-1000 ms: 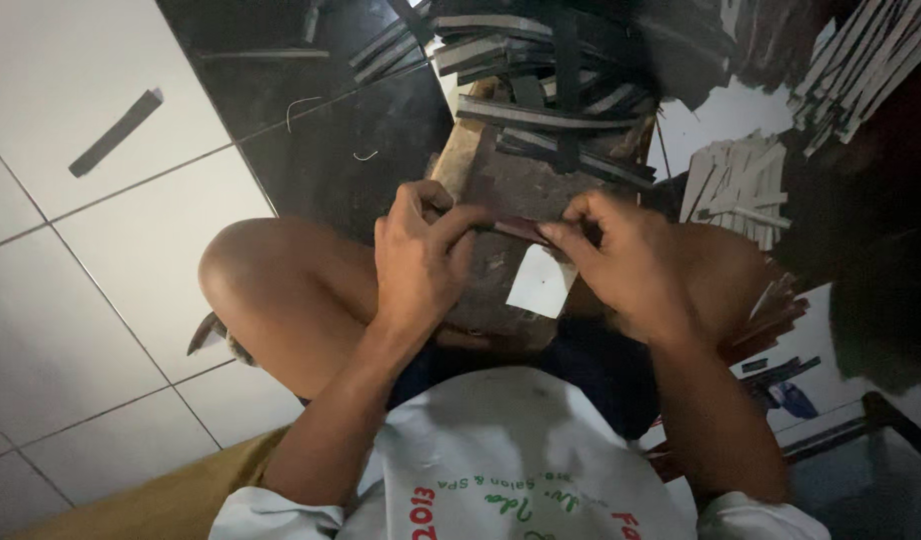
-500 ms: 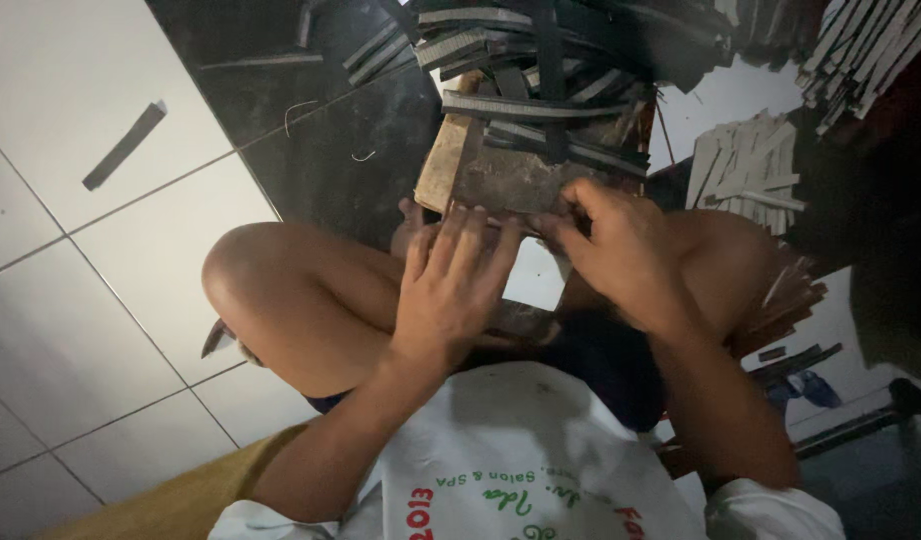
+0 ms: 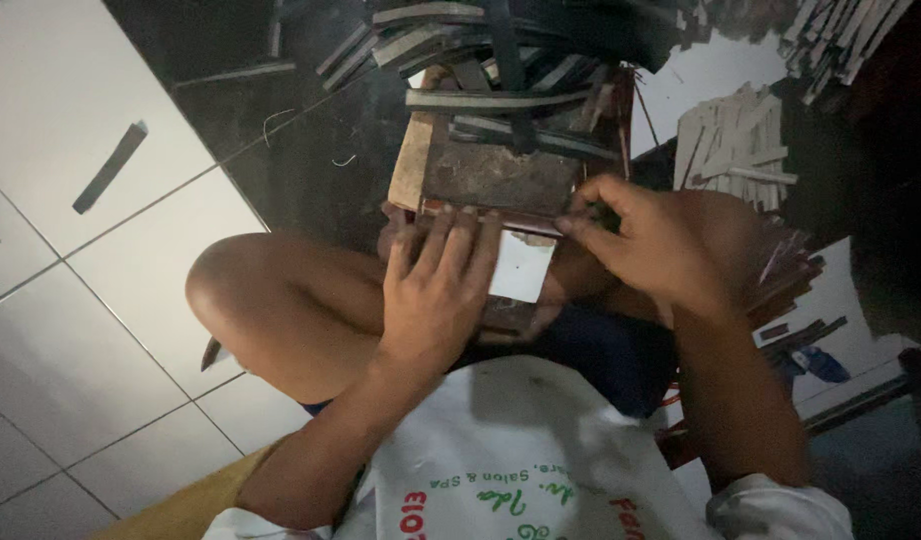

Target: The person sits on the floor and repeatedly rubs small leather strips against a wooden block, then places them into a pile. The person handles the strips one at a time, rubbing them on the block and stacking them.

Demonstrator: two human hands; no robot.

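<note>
1. The left hand (image 3: 436, 290) lies flat, fingers spread and pressed down on the near edge of a worn block (image 3: 496, 175), with a thin dark strip (image 3: 501, 217) under the fingertips.
2. The right hand (image 3: 651, 245) is pinched at the strip's right end, thumb and forefinger closed on it; light is poor, so it may be holding a small tool there instead.
3. The strip lies across the block's near edge, just above a pale card (image 3: 521, 268) resting on the lap.
4. Risk: the block sits on the person's legs rather than on firm ground. A hard push could tip it, and the strip would slide out from under the left fingers.
5. Risk: the left fingertips lie right along the strip. If the right hand pulls or scrapes toward them, it could nick them.
6. Risk: loose strips (image 3: 501, 60) are piled on the far side of the block, some overhanging. A jolt could send them down onto the floor (image 3: 101, 330).
7. More bundles (image 3: 736, 150) lie to the right, well apart.
</note>
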